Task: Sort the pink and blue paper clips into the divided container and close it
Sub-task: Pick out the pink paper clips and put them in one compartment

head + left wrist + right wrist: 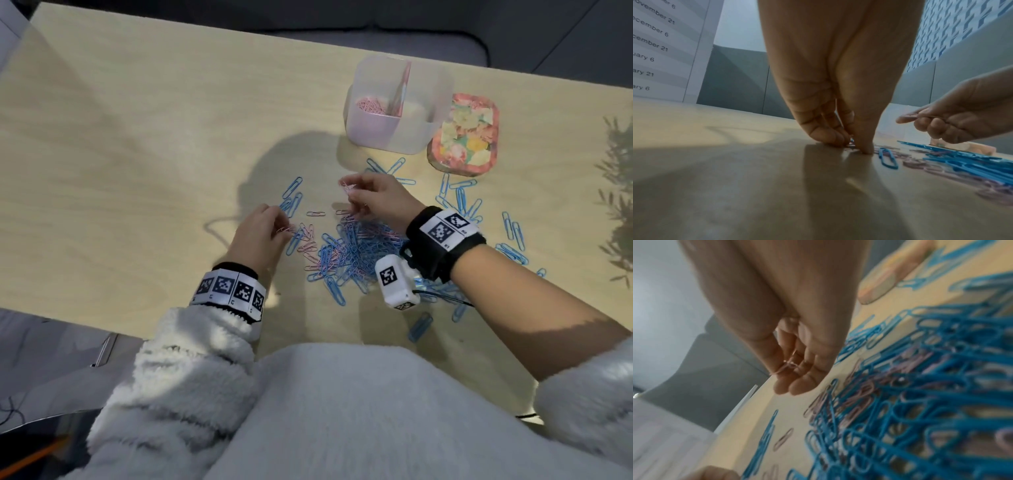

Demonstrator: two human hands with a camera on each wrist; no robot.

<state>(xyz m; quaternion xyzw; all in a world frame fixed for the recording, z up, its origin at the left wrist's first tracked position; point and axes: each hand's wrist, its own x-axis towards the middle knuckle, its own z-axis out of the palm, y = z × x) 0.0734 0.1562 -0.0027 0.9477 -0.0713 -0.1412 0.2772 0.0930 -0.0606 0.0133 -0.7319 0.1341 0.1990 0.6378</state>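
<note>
On the left, the left hand (261,233) is down on the table (137,137) at the left edge of the clip pile (356,250). Its fingertips (838,139) and thumb are pressed together against the surface, pinching at small pink clips (305,240) there; whether a clip is already caught between them cannot be told for sure.

In the middle, the pile is a tangle of blue clips (359,246) with pink ones mixed through it, and more blue ones lie scattered to the right and toward the far side. The sorting is at the pink stage, and plenty of both colours remain on the table.

To the right of the left hand, the right hand (376,198) is raised just above the far edge of the pile. Its fingers (797,369) are curled, pinching a small bunch of pink clips (347,186).

Farther right and toward the far side stands the clear divided container (394,137), open. Its left compartment holds pink clips; the right one looks empty. The flowered lid (462,133) lies just beside it on the right.

The next move probably calls for the right hand to carry its bunch over the rim and release it into the left compartment, keeping clear of the divider, while the left hand gathers more pink ones without dragging blue clips along.
</note>
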